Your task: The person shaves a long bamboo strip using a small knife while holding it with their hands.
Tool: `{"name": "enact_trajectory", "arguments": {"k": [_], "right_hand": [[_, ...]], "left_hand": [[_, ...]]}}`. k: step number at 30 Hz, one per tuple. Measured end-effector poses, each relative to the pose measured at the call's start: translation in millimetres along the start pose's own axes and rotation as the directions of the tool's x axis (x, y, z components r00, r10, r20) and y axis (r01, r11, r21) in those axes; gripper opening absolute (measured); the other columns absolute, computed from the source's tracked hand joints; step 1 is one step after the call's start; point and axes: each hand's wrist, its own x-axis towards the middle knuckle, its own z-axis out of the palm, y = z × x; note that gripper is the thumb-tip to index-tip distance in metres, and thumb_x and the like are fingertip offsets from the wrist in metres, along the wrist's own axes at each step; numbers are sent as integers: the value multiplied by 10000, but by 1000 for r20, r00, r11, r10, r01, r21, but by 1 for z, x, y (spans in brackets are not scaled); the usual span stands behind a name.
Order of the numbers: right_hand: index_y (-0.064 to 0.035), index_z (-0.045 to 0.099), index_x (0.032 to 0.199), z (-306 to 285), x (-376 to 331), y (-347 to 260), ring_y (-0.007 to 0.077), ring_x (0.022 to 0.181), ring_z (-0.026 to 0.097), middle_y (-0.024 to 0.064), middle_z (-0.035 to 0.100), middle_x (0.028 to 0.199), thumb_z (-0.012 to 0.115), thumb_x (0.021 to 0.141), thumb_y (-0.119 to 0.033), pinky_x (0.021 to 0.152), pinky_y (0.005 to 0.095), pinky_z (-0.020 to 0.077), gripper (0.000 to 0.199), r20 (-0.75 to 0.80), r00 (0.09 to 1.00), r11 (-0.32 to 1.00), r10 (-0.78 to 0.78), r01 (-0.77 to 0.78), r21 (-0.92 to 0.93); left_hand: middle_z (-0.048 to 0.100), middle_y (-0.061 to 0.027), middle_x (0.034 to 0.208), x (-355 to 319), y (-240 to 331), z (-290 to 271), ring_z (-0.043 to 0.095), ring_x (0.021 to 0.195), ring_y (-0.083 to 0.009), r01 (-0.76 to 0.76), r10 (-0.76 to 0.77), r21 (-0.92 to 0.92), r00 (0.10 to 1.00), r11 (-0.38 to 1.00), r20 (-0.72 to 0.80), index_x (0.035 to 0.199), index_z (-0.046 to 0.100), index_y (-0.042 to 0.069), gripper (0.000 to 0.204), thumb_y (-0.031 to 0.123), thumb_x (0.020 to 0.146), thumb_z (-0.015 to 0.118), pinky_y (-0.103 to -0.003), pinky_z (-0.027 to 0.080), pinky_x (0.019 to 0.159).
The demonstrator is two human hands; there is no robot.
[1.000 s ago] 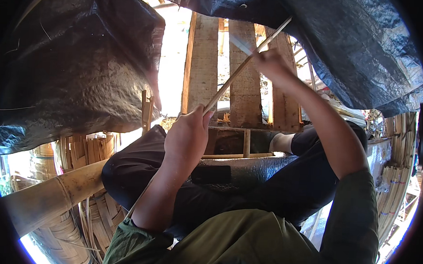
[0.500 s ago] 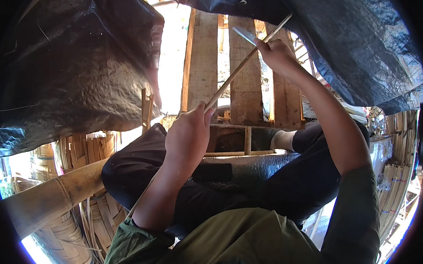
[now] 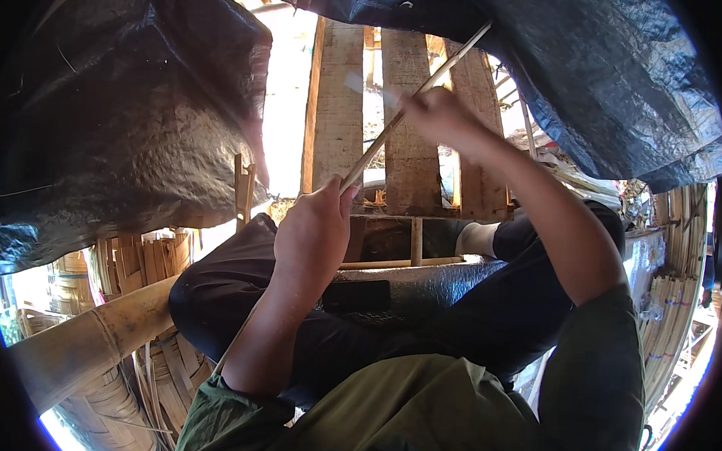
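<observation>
A long, thin bamboo strip (image 3: 377, 146) slants up and to the right in front of me, its far tip close to the dark sheeting. My left hand (image 3: 311, 233) is closed round its lower part, and more of the strip seems to run back along my left forearm. Farther up, my right hand (image 3: 443, 117) is closed on a knife, slightly blurred by motion. The pale knife blade (image 3: 364, 86) points up and left, crossing the strip; its handle is hidden in my fist. Whether the blade touches the strip, I cannot tell.
Wooden slats (image 3: 411, 164) stand ahead, beyond my crossed legs. Dark plastic sheeting (image 3: 142, 122) hangs at left and upper right. A thick bamboo pole (image 3: 94, 339) lies at my left beside woven bamboo. Bundled strips (image 3: 666, 324) are at right. A flat black object (image 3: 357, 295) rests near my lap.
My right hand has moved down and left along the strip, bringing the knife with it. My left hand keeps its hold, and the view has shifted slightly.
</observation>
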Motion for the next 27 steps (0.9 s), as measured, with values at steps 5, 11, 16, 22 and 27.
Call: {"name": "enact_trajectory", "arguments": {"k": [5,11,16,22,27], "right_hand": [[-72,503,565,-4,26,36,131,416,457,20,476,488,483,982,-550,425,370,367,635,-220,974,998,-56,48,-42],[-42,588,639,-25,29,32,149,421,471,36,491,499,489,987,-532,421,362,359,610,-180,983,1000,17,-21,-19],[-62,514,566,8,19,27,111,401,406,2,446,470,486,997,-514,402,340,336,625,-205,976,997,-74,66,-44],[-74,493,558,13,26,39,123,421,419,9,423,469,482,994,-518,425,344,332,622,-226,974,999,-1,-7,-35],[-9,654,737,-36,36,39,271,620,654,174,647,662,461,991,-493,591,437,474,580,-225,969,993,102,-112,-33]], "left_hand": [[649,-228,716,0,6,-1,661,723,-417,21,-21,6,999,1000,39,1074,609,17,305,292,1011,496,-491,515,666],[651,-233,729,-3,3,-3,657,751,-429,7,-7,9,1000,1000,30,1070,605,15,301,289,1009,499,-498,508,676],[652,-243,744,-2,-6,2,655,770,-436,-15,14,-14,1000,1000,-25,1075,606,14,299,283,1009,496,-508,507,677],[651,-232,732,-1,4,1,661,741,-425,13,-13,36,1000,999,-5,1068,605,21,302,296,1009,492,-492,529,644],[650,-213,701,-3,2,2,674,703,-401,-48,52,76,997,996,-55,1021,604,29,290,300,1005,501,-478,544,607]]}}
